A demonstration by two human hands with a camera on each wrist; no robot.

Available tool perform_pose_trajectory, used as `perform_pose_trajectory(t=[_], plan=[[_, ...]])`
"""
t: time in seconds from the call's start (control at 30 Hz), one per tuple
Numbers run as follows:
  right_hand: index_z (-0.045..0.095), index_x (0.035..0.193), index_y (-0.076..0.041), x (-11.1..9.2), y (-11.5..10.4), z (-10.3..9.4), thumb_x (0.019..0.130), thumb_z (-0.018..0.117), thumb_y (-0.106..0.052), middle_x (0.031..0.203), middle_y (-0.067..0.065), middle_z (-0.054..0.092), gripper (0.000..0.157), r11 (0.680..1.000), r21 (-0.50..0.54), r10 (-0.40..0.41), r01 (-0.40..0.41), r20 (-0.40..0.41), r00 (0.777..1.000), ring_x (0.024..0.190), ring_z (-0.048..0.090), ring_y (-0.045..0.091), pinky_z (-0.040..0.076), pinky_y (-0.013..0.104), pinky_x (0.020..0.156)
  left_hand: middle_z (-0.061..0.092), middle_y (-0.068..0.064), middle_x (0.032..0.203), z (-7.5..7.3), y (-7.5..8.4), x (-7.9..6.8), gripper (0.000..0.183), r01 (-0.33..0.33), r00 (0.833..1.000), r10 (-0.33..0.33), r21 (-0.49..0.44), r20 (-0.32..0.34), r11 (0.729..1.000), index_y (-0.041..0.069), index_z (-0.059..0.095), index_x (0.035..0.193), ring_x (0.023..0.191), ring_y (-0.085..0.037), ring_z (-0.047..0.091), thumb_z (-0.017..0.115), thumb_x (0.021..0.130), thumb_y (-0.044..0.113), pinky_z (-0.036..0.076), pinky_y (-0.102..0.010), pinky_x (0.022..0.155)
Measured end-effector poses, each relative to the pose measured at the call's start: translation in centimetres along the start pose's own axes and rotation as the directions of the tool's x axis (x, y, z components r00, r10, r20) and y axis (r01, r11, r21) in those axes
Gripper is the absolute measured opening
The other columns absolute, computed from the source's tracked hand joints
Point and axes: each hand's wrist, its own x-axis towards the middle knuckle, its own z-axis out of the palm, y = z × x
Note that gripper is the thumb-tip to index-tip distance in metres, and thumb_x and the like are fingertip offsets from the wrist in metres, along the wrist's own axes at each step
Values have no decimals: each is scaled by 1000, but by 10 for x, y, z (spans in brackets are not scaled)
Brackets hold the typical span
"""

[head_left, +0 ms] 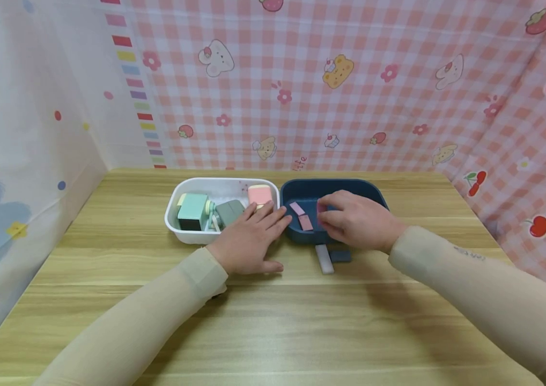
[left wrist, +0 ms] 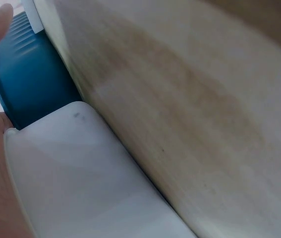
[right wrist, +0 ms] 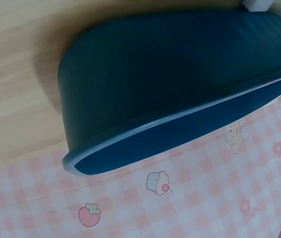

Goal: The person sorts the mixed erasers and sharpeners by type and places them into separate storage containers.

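My right hand [head_left: 362,220] reaches over the front of a dark blue bin [head_left: 374,190] and pinches a pink block [head_left: 320,210] between thumb and fingers, inside the bin. Two more pink blocks [head_left: 305,222] lie on the bin floor, left of those fingertips. The left hand [head_left: 251,238] lies with spread, straight fingers over the front right corner of a white bin [head_left: 172,217], fingertips close to the blue bin's left rim. In the left wrist view, the white bin's wall [left wrist: 81,173] stands right beside the left palm.
Inside the white bin are a mint-green box-shaped object [head_left: 194,206], a grey-green flat piece [head_left: 229,212] and a pink rounded object [head_left: 259,194]. In front of the blue bin, a light grey block [head_left: 324,260] and a dark grey block [head_left: 340,256] lie on the wooden table [head_left: 273,332]. A checked curtain [head_left: 302,64] hangs behind.
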Motion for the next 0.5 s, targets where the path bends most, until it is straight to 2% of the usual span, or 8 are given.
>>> perform_pose_trajectory(t=[0.5], plan=[[80,108,-4,12,16,2,93,82,-20,117,14,72,22,999,-31,-9,11,47,999,104,68,28,62,40,94,18,-5,178,-1,1,-1,106,-4,1000,4,-5,5,1000,18,21,170,166,-32,9,62,91,76,11,-55,134]])
